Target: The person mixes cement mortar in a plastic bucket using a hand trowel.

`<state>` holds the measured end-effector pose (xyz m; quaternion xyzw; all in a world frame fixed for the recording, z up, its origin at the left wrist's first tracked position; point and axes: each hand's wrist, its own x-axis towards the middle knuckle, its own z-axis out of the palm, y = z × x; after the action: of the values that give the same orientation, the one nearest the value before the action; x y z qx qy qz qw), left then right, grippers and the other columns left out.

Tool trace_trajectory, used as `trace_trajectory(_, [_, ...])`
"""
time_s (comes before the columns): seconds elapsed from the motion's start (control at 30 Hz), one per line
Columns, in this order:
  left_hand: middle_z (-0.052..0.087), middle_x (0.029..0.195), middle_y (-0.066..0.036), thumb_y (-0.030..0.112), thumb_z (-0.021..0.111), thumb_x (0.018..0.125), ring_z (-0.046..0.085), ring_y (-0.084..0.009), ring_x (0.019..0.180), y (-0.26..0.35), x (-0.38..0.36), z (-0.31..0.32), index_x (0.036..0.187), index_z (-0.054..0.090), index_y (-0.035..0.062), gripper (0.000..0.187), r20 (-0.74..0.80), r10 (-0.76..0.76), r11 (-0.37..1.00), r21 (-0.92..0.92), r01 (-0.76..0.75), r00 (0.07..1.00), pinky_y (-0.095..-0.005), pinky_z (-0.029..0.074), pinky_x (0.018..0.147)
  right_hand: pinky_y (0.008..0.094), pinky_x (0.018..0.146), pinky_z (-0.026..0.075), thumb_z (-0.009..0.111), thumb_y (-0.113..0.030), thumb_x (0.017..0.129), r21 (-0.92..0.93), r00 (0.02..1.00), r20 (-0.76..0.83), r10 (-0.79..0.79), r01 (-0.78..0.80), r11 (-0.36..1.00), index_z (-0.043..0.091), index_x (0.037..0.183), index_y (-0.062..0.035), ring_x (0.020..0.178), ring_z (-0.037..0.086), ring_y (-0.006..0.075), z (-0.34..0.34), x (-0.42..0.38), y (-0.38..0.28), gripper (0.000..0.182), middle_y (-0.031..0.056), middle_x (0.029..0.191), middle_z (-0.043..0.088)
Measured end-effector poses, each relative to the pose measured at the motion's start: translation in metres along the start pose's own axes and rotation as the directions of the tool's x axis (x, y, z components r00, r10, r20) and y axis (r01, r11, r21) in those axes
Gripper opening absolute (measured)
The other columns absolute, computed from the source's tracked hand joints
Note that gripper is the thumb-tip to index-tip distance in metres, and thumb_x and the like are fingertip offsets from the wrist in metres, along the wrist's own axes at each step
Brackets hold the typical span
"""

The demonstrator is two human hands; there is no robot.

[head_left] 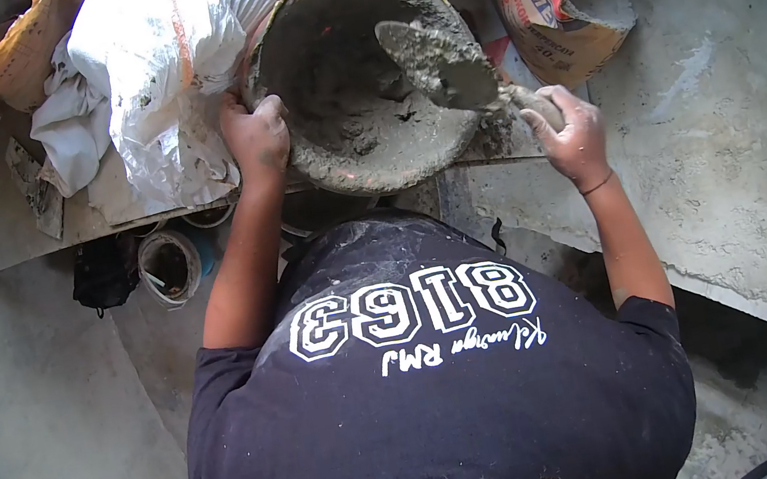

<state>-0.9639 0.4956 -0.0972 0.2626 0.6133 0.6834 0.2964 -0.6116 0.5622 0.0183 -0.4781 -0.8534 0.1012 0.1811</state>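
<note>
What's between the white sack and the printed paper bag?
In the head view, mostly the bucket of grey mix, with the trowel in the right hand reaching over it.

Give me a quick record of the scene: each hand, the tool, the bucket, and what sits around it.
left hand: on the left rim of the bucket
right hand: holding the trowel by its handle
trowel: blade over the bucket's right side, grey mix on it
bucket: grey mix inside, walls coated
left of bucket: white sack
right of bucket: printed paper bag, mouth open
lower left: small pail
</note>
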Motion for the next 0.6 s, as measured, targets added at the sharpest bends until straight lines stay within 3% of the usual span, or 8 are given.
trace_trajectory(0.1, [0.064,0.104,-0.011,0.003,0.057,0.073,0.058,-0.0167,0.088,0.002,0.001,-0.001,0.117,0.056,-0.0079,0.045,0.019,-0.076,0.997,0.008,0.076,0.997,-0.0282,0.046,0.078,0.0391,0.068,0.051,0.068,-0.045,0.086,0.08,0.994,-0.107,0.003,0.006,0.997,0.066,0.095,-0.0051,0.073,0.066,0.0335,-0.026,0.009,-0.022,0.04,0.0145,0.081,0.067])
trace_trajectory(0.2, [0.064,0.103,-0.011,0.002,0.056,0.072,0.059,-0.0178,0.087,0.002,0.001,0.0,0.12,0.055,-0.0085,0.049,0.008,0.021,1.0,0.014,-0.021,1.0,-0.0287,0.047,0.079,0.038,0.068,0.051,0.067,-0.042,0.088,0.162,0.99,-0.138,0.013,0.01,0.987,0.067,0.097,-0.0036,0.074,0.067,0.033,-0.032,0.012,-0.026,0.04,0.0148,0.082,0.068])
trace_trajectory(0.27, [0.065,0.105,-0.012,0.002,0.056,0.072,0.06,-0.0192,0.09,0.002,0.001,-0.002,0.119,0.055,-0.0089,0.048,0.016,-0.03,0.999,0.026,0.03,0.999,-0.0297,0.047,0.081,0.0369,0.069,0.052,0.067,-0.039,0.088,0.011,0.969,-0.188,-0.157,0.162,0.987,0.069,0.1,-0.0032,0.076,0.068,0.0321,-0.019,0.008,-0.004,0.038,0.0135,0.084,0.069])
trace_trajectory(0.3, [0.065,0.105,-0.012,0.002,0.056,0.072,0.06,-0.0192,0.09,0.005,0.001,-0.001,0.119,0.055,-0.0089,0.048,0.015,-0.032,0.999,0.026,0.032,0.999,-0.0297,0.047,0.081,0.0369,0.069,0.052,0.067,-0.039,0.088,0.012,0.97,-0.186,-0.157,0.162,0.987,0.069,0.1,-0.0032,0.076,0.068,0.0321,-0.016,0.007,0.002,0.038,0.0135,0.084,0.069])
trace_trajectory(0.37, [0.065,0.107,-0.012,0.002,0.056,0.072,0.061,-0.0202,0.092,0.013,-0.001,0.003,0.117,0.056,-0.0087,0.047,0.034,0.153,0.977,0.143,-0.156,0.988,-0.0306,0.047,0.083,0.0375,0.069,0.053,0.07,-0.033,0.086,-0.306,0.994,0.046,-0.099,0.109,0.946,0.071,0.102,-0.0044,0.077,0.069,0.0307,-0.01,0.005,0.01,0.033,0.0119,0.084,0.07])
trace_trajectory(0.47, [0.065,0.106,-0.012,0.003,0.056,0.073,0.061,-0.0213,0.094,0.002,0.007,-0.001,0.116,0.057,-0.0091,0.045,0.029,0.07,0.992,0.106,-0.073,0.997,-0.0316,0.047,0.085,0.0373,0.068,0.053,0.075,-0.028,0.081,-0.257,0.981,-0.075,-0.179,0.155,0.954,0.072,0.102,-0.0064,0.074,0.067,0.0297,-0.017,0.019,-0.005,0.03,0.0099,0.082,0.07])
trace_trajectory(0.53, [0.065,0.103,-0.011,0.002,0.056,0.072,0.061,-0.0188,0.091,-0.002,0.006,-0.001,0.119,0.057,-0.0085,0.049,0.016,0.088,0.992,0.087,-0.089,0.996,-0.0303,0.047,0.083,0.0354,0.064,0.052,0.077,-0.025,0.08,-0.18,0.943,-0.2,-0.266,0.232,0.956,0.072,0.102,-0.0075,0.071,0.066,0.029,-0.024,0.028,-0.023,0.028,0.0096,0.082,0.069])
trace_trajectory(0.6, [0.065,0.101,-0.009,0.001,0.056,0.07,0.06,-0.0162,0.088,0.002,0.006,0.0,0.122,0.056,-0.0078,0.052,0.015,0.115,0.991,0.066,-0.116,0.993,-0.029,0.047,0.082,0.0356,0.064,0.052,0.077,-0.023,0.08,-0.147,0.929,-0.211,-0.305,0.278,0.949,0.072,0.102,-0.0077,0.07,0.066,0.0285,-0.024,0.032,-0.018,0.028,0.0096,0.082,0.069])
